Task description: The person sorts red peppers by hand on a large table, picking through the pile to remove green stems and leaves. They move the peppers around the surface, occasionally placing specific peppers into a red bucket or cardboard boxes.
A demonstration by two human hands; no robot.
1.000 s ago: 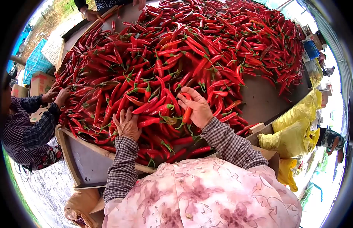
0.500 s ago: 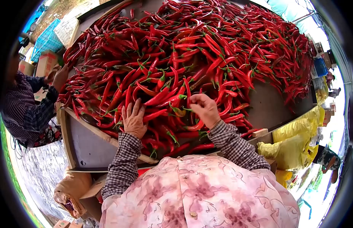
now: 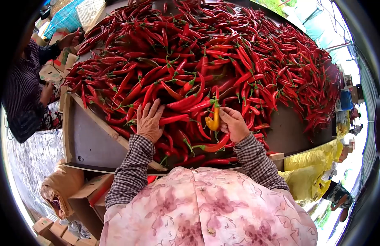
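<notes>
Red chili peppers with green stems (image 3: pixel 182 102) lie in a wide heap on a dark table. My right hand (image 3: pixel 234 124) pinches a curled yellow-orange pepper (image 3: pixel 213 119), raised over the red ones, its green stem pointing up. To the left, my left hand (image 3: pixel 150 123) rests palm down on the heap with its fingers spread, beside several red peppers, and holds nothing.
A wooden strip (image 3: pixel 102 121) edges the table at the left. Another person (image 3: pixel 28 82) is at the left side. Cardboard boxes (image 3: pixel 89 188) stand below on the left, yellow sacks (image 3: pixel 306 176) on the right.
My right hand has taken hold of the yellow-orange pepper and lifted it from among the red ones. The camera view has shifted slightly. The other person's hands have moved away from the heap's left edge.
</notes>
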